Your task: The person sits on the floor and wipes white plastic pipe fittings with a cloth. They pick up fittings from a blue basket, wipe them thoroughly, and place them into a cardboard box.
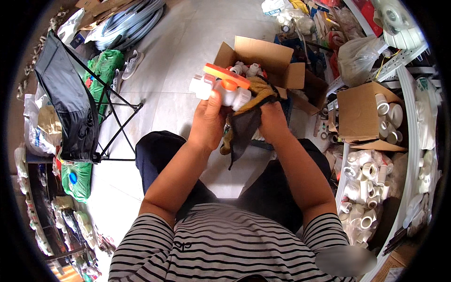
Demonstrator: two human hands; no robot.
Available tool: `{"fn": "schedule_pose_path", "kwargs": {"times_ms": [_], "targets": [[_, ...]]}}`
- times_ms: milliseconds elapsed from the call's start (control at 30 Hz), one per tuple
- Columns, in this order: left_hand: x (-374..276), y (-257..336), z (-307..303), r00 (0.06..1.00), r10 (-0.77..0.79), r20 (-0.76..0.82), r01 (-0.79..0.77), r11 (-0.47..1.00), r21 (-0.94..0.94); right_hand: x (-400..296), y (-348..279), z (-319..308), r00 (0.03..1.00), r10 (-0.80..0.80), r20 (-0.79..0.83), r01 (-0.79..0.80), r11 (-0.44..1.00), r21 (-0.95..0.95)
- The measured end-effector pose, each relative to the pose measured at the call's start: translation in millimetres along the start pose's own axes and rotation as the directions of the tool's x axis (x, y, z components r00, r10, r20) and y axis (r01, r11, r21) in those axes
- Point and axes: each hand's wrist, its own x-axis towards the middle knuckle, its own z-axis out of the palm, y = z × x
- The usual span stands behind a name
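Note:
My left hand (208, 116) grips a white plastic ball valve (230, 95) with the thumb along its near side. On top of the valve sits a long orange lever handle (225, 75). A brown and dark grey cloth (248, 123) hangs from my right hand (273, 114) and touches the right end of the valve; it covers most of that hand's fingers. Just beyond my hands, an open cardboard box (262, 49) holds white plastic valves (252, 69) with red parts.
At left stands a folding chair (70, 102) with a black frame, near green bags (105, 67) and shoes (133, 65). Coiled pale blue hose (127, 26) lies behind. At right are a cardboard box (359, 112) of white pipe fittings, bagged fittings (368, 190) and metal shelving (410, 123).

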Motion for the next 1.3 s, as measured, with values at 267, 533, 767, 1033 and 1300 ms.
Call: {"fn": "schedule_pose_path", "kwargs": {"times_ms": [267,533,767,1033,1300], "targets": [[-3.4,22.3,2.1,0.998,0.029,-0.052,-0.032,0.998,-0.063,71.9,-57.0,-65.3,0.945,0.027,0.325,0.111,0.911,-0.398],[-3.5,8.9,3.5,0.991,-0.081,-0.104,0.089,0.993,0.078,38.3,-52.3,-45.7,0.976,-0.143,0.162,0.198,0.890,-0.411],[-8.5,-19.7,-12.1,0.985,0.111,0.130,-0.170,0.728,0.664,8.6,-26.2,-12.5,0.942,0.205,0.267,-0.300,0.872,0.387],[-6.5,-17.4,0.1,0.975,0.078,0.208,-0.218,0.512,0.831,10.4,-10.7,3.0,0.931,0.351,0.105,-0.365,0.911,0.192],[-8.1,24.5,12.5,0.955,-0.289,0.066,0.267,0.936,0.230,-7.5,-31.7,4.6,0.969,0.229,0.093,-0.243,0.813,0.529]]}}
